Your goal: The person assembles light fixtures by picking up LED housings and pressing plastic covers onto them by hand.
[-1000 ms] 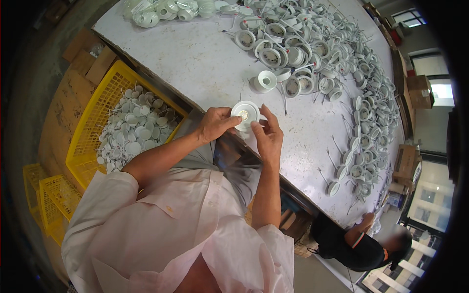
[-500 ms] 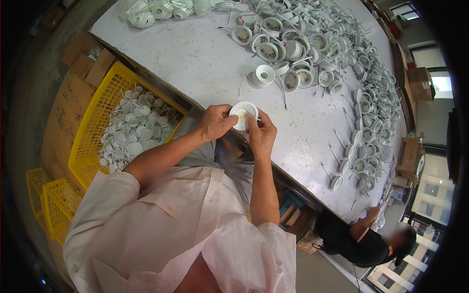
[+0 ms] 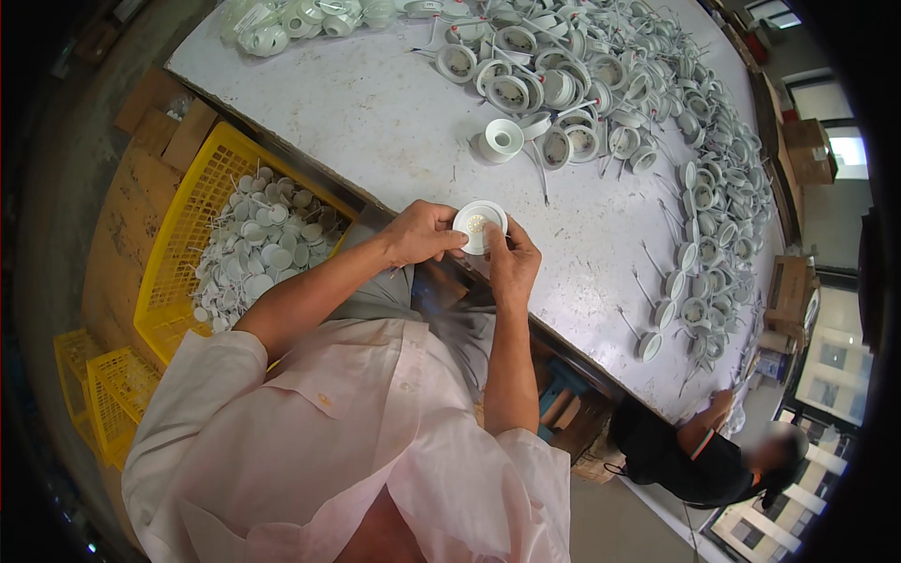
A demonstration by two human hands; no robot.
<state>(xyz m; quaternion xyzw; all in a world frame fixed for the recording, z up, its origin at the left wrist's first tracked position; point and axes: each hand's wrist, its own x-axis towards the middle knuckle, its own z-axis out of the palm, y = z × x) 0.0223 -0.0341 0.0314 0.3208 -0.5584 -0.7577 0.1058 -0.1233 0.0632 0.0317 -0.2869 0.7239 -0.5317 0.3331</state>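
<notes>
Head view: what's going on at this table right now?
A person holds a small round white fitting in both hands, the left hand on its left side and the right hand on its lower right, over the near edge of a grey worktable. Many similar white fittings cover the table's far side. A yellow crate to the left holds white round parts. Another person crouches past the table's right end.
</notes>
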